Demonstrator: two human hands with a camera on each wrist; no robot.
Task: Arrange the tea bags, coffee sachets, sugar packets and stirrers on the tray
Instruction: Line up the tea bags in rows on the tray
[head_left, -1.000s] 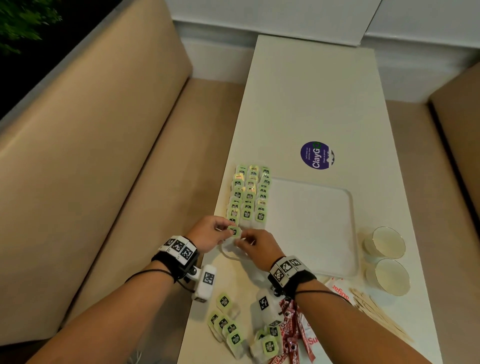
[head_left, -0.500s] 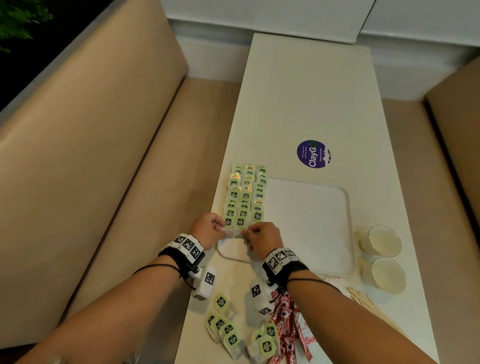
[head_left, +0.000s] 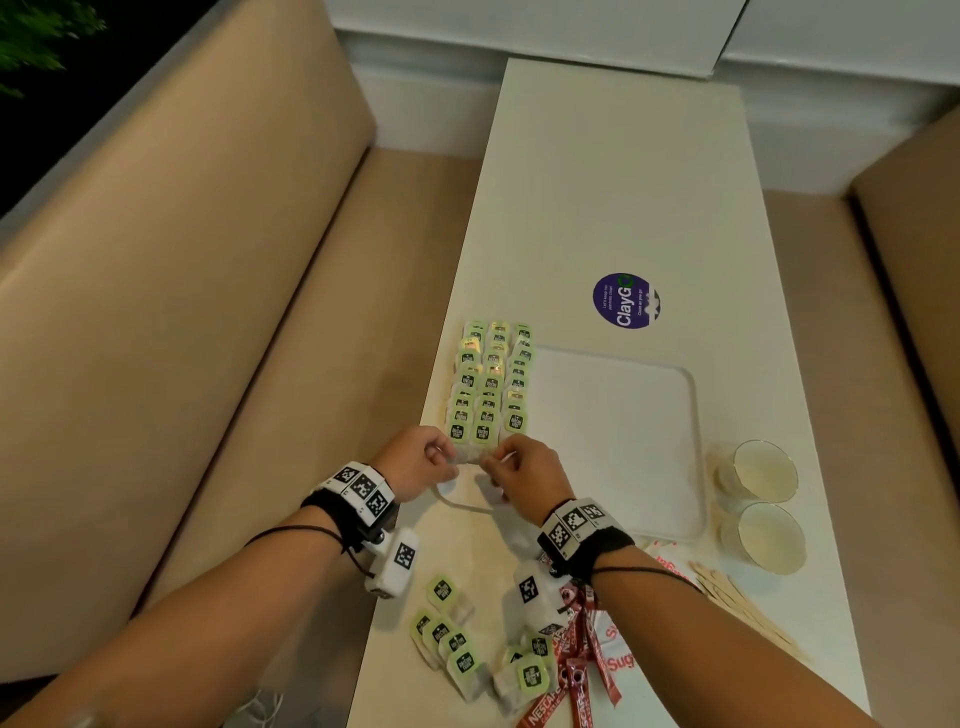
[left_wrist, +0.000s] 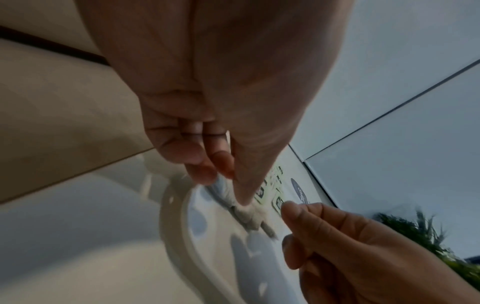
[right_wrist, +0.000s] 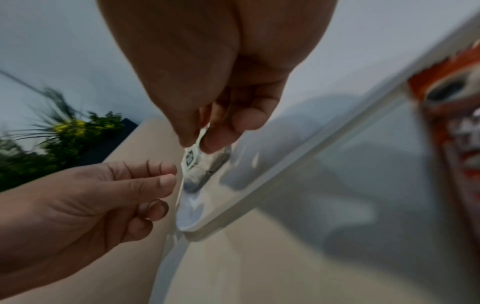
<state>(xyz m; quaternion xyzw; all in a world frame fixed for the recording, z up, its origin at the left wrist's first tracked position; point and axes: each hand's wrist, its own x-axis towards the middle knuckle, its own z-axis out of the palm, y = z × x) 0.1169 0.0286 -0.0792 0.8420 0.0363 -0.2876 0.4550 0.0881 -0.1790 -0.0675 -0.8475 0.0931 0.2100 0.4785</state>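
Note:
A white tray (head_left: 623, 447) lies on the table, and tea bags with green tags (head_left: 491, 384) fill three columns along its left side. Both hands meet at the tray's near left corner, just below those columns. My left hand (head_left: 449, 460) pinches a white tea bag (left_wrist: 244, 209) with thumb and curled fingers. My right hand (head_left: 491, 462) pinches the same tea bag (right_wrist: 193, 158) at its tag end. Loose tea bags (head_left: 452, 644), red coffee sachets (head_left: 576, 670), sugar packets (head_left: 621, 660) and wooden stirrers (head_left: 748, 608) lie on the table near me.
Two paper cups (head_left: 758, 473) stand to the right of the tray. A purple round sticker (head_left: 626, 300) is on the table (head_left: 613, 182) beyond the tray. Tan bench seats (head_left: 208, 312) flank the narrow table on both sides.
Both hands have carried the tea bag forward from the tray's near corner to the near end of the tea bag columns and lowered it there.

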